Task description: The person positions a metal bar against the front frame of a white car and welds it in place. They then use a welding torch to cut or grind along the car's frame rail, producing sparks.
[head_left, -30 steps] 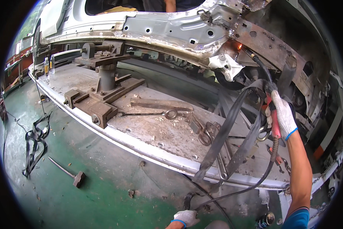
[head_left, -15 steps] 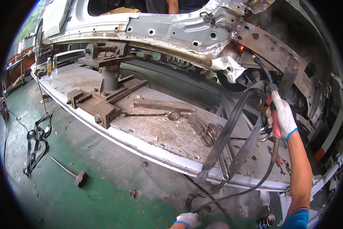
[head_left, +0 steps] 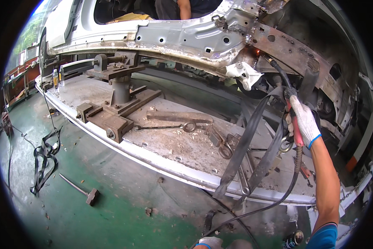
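My right hand (head_left: 306, 121), in a white glove with a blue cuff, is wrapped round the red handle of a welding torch (head_left: 297, 132). The torch's black neck reaches up to a seam under the car body (head_left: 182, 37), where a small orange glow (head_left: 258, 52) shows near the nozzle tip. From the handle the torch's cable (head_left: 288, 191) loops down and left across the floor. At the bottom edge my gloved left hand (head_left: 210, 242) lies beside that cable, partly cut off. Its fingers are hidden. A white bracket (head_left: 243, 74) hangs left of the nozzle.
Black straps (head_left: 246, 141) hang left of the torch. The lift platform (head_left: 161, 143) carries a clamp stand (head_left: 120, 89), a wooden block (head_left: 176, 116), wrenches (head_left: 243, 182) and bottles (head_left: 56, 79). On the floor lie a hammer (head_left: 91, 196) and a strap (head_left: 43, 164). Another person's arm (head_left: 184, 9) shows above.
My view has shifted slightly. The left hand has sunk lower at the bottom edge. My right hand keeps its hold on the torch, and the glow stays at the same seam.
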A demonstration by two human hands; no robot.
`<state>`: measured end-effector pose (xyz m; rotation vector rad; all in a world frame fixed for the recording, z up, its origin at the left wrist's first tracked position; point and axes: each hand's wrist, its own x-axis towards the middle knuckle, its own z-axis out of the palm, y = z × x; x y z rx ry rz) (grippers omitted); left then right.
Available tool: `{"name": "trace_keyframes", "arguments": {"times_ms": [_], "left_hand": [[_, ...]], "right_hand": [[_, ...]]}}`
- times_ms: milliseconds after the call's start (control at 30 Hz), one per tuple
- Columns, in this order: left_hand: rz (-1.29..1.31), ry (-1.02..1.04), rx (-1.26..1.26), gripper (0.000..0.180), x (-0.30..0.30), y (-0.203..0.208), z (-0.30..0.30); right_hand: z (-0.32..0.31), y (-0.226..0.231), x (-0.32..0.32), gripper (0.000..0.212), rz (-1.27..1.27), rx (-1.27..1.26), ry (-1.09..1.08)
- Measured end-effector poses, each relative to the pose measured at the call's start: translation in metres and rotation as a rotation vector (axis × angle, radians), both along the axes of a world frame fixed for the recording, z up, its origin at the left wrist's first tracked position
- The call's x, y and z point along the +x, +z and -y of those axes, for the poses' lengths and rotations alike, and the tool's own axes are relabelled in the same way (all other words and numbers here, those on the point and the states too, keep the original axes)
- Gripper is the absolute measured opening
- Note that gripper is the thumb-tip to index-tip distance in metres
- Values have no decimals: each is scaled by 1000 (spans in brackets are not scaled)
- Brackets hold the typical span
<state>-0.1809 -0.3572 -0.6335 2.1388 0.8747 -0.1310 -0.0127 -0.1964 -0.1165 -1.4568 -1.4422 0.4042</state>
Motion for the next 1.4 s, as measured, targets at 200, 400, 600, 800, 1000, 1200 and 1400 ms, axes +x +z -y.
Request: {"name": "trace_keyframes", "arguments": {"times_ms": [200,400,600,800,1000,1200,1400], "left_hand": [[14,15,19,52,3,-14,-6],[89,10,-18,50,3,-10,-7],[-17,14,-8,49,-3,10,-1],[-21,-34,8,49,2,3,-3],[-33,-45,12,49,4,-3,5],[-31,-80,20,47,8,-5,6],[-6,-69,31,45,12,-12,8]], "right_hand": [[1,-2,0,53,40,25,-8],[0,-2,0,53,37,27,-11],[-1,-1,-2,55,41,29,17],[1,0,-1,59,38,13,4],[6,-8,0,61,45,32,-37],[5,-9,2,58,58,42,-44],[3,-7,4,56,36,19,-22]]}}
